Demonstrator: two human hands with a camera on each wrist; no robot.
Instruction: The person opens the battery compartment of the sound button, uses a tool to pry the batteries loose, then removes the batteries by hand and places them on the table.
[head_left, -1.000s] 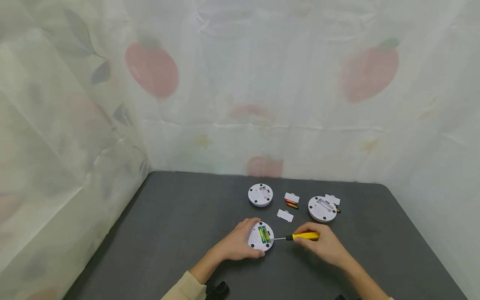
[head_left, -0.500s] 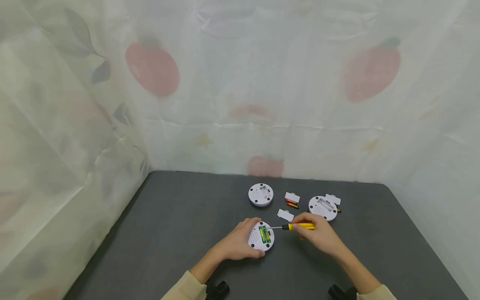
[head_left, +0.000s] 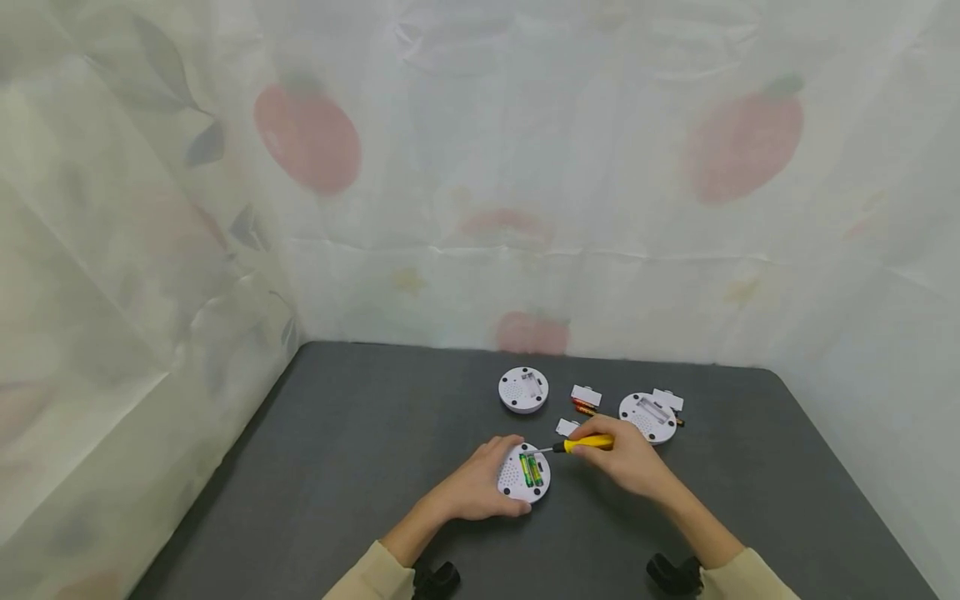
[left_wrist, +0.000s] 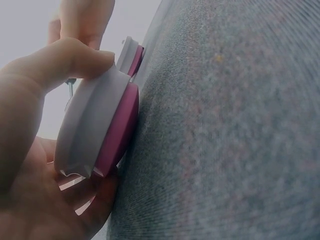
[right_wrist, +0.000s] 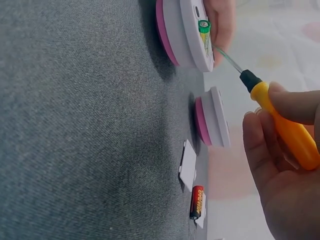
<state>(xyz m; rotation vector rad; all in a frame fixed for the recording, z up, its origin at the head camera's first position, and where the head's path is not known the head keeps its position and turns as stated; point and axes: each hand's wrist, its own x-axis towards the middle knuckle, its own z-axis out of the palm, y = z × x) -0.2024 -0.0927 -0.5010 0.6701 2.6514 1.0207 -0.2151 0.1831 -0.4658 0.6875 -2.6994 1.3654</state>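
Observation:
My left hand (head_left: 483,482) grips a round white device (head_left: 513,477) with a pink underside, thumb on its near edge and fingers round the far side. Two green batteries (head_left: 531,470) sit side by side in its battery slot. My right hand (head_left: 622,454) holds a yellow-handled screwdriver (head_left: 588,443), pinched between thumb and fingers. The screwdriver's metal shaft (right_wrist: 229,60) reaches left to the upper end of the batteries. Whether its tip touches a battery is too small to tell. In the left wrist view my thumb (left_wrist: 82,58) presses on the rim of the device.
Behind stand two more round white devices (head_left: 523,390) (head_left: 647,417) with uncovered battery slots. Near them lie white battery covers (head_left: 586,395) (head_left: 667,400) (head_left: 567,427) and red-black batteries (right_wrist: 197,202). Everything rests on a dark grey table (head_left: 360,433), backed by a patterned curtain (head_left: 480,167).
The right hand has moved the screwdriver up and left, its tip going from the batteries' lower right to their upper end. The left hand and the device it grips have stayed put.

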